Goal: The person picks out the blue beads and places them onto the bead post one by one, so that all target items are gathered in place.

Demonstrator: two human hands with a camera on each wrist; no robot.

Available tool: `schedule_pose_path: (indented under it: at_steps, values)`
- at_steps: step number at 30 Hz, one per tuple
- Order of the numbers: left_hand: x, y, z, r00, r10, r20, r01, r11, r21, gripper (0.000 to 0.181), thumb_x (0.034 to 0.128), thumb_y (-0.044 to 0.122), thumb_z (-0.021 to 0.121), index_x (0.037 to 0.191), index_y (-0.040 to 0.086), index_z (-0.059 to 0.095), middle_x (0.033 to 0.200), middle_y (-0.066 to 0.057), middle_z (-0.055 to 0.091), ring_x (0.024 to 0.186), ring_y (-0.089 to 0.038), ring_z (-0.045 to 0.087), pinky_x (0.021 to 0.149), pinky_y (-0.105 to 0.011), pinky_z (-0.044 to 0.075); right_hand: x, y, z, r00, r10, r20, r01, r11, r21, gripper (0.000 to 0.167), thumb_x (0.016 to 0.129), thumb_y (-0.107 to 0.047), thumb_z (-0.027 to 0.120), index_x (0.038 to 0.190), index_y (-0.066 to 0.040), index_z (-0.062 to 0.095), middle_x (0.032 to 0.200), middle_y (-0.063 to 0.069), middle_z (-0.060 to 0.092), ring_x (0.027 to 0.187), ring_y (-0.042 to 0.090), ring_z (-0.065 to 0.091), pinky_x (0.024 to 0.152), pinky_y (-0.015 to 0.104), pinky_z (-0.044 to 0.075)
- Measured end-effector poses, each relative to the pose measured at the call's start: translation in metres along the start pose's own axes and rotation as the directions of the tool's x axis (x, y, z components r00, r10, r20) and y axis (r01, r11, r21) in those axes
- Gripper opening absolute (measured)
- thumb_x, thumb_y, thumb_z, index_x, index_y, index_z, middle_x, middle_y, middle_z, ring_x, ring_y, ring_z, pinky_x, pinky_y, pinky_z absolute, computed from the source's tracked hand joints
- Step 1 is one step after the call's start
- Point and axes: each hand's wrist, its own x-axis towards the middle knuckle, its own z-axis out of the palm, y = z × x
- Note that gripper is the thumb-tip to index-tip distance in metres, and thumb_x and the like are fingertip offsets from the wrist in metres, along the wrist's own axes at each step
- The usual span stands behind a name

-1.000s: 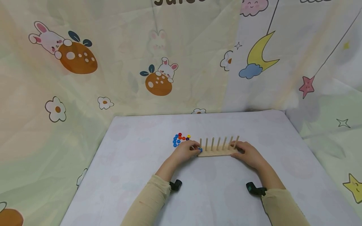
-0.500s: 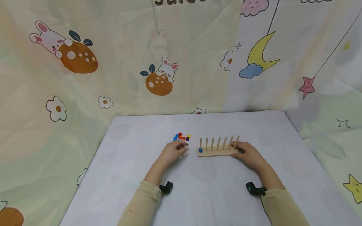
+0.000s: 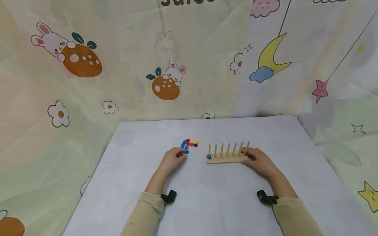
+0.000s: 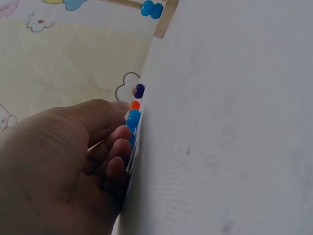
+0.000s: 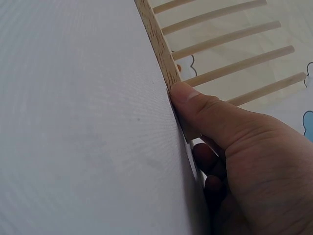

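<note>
A wooden peg board (image 3: 225, 160) with a row of upright pegs stands on the table. Two blue beads (image 4: 152, 9) sit at the bottom of its leftmost peg. My right hand (image 3: 261, 161) grips the board's right end, thumb (image 5: 185, 93) on the front edge and fingers behind. My left hand (image 3: 172, 160) is at the near side of the loose beads, fingers bent and thumb apart from the forefinger. A blue bead (image 3: 187, 152) lies right by its fingertips, and another blue bead (image 4: 133, 118) shows just past them. Whether they touch a bead is hidden.
Loose beads lie left of the board: several blue ones, a red bead (image 3: 187, 140), an orange bead (image 3: 192, 144), a yellow bead (image 3: 197, 142) and a dark purple bead (image 3: 196, 145). A white cloth covers the table (image 3: 224, 203); a printed curtain (image 3: 124, 72) hangs behind.
My left hand has let go of a blue bead on the leftmost peg and moved left to the loose beads. My right hand keeps its grip on the board.
</note>
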Motion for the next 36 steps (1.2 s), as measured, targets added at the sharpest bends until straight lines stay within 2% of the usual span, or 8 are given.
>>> schedule_pose_path:
  at_steps: [6, 15, 23, 36]
  values:
    - [0.0008, 0.0009, 0.0005, 1.0, -0.004, 0.025, 0.004, 1.0, 0.016, 0.027, 0.0933, 0.032, 0.069, 0.117, 0.018, 0.071, 0.089, 0.003, 0.059, 0.081, -0.014, 0.052, 0.07, -0.028, 0.045, 0.0003, -0.001, -0.0006, 1.0, -0.008, 0.002, 0.008, 1.0, -0.008, 0.054, 0.088, -0.041, 0.072, 0.135, -0.018, 0.059, 0.132, 0.016, 0.059, 0.125, 0.038, 0.05, 0.106, 0.06, 0.036]
    - [-0.0004, 0.0014, 0.0013, 0.999, -0.003, 0.039, 0.003, 1.0, 0.007, 0.025, 0.0926, 0.032, 0.07, 0.115, 0.02, 0.071, 0.093, 0.005, 0.061, 0.083, -0.012, 0.054, 0.073, -0.028, 0.047, 0.0003, -0.0018, -0.0008, 1.0, -0.01, -0.001, 0.01, 1.0, -0.004, 0.054, 0.088, -0.04, 0.073, 0.134, -0.016, 0.06, 0.133, 0.017, 0.059, 0.125, 0.038, 0.05, 0.106, 0.06, 0.036]
    - [0.0032, 0.0025, 0.0026, 0.998, 0.008, 0.063, -0.012, 0.998, 0.067, 0.027, 0.0929, 0.032, 0.069, 0.117, 0.02, 0.071, 0.092, 0.005, 0.06, 0.083, -0.013, 0.053, 0.073, -0.028, 0.046, 0.0005, -0.0009, -0.0001, 1.0, -0.016, -0.002, 0.016, 1.0, -0.001, 0.053, 0.088, -0.041, 0.073, 0.133, -0.016, 0.06, 0.133, 0.017, 0.059, 0.126, 0.039, 0.05, 0.106, 0.06, 0.035]
    - [0.0045, 0.004, 0.0044, 0.999, 0.012, 0.049, -0.016, 0.997, 0.075, 0.021, 0.0933, 0.031, 0.069, 0.111, 0.021, 0.072, 0.089, 0.005, 0.059, 0.081, -0.014, 0.053, 0.073, -0.029, 0.046, 0.0014, 0.0016, 0.0005, 1.0, -0.017, -0.001, 0.017, 1.0, -0.011, 0.054, 0.088, -0.043, 0.073, 0.134, -0.017, 0.06, 0.133, 0.016, 0.059, 0.126, 0.038, 0.05, 0.106, 0.059, 0.035]
